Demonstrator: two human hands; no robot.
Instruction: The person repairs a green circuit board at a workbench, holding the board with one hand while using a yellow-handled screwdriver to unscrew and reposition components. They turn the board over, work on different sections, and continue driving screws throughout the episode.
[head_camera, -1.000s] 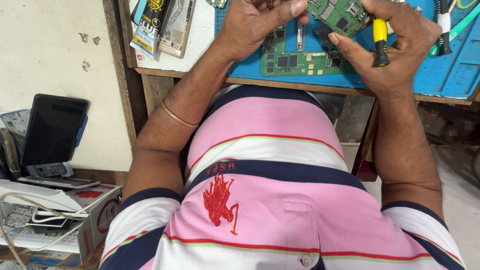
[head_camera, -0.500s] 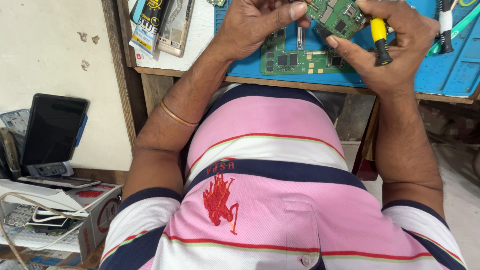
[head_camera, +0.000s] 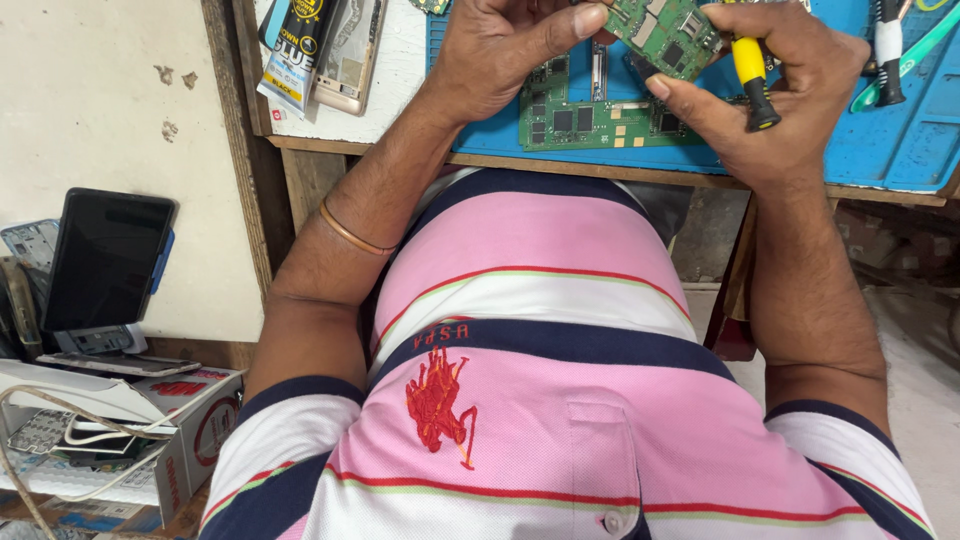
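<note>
Black-yellow tube package (head_camera: 298, 50) upper left; dark screen (head_camera: 108, 262) far left

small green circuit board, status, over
Left hand and right hand pinch small green circuit board. Right also grips yellow-handled screwdriver. Larger green board beneath.

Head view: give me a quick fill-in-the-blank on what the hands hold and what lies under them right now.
1. The right hand holds a screwdriver whose handle is ____ and black.
2. Both hands pinch a small ____ circuit board above the bench; the left hand presses it with the thumb.
3. A larger circuit board lies flat on a ____ work mat.
4. On the left wrist sits a thin ____.

Missing words: yellow; green; blue; bangle
</note>
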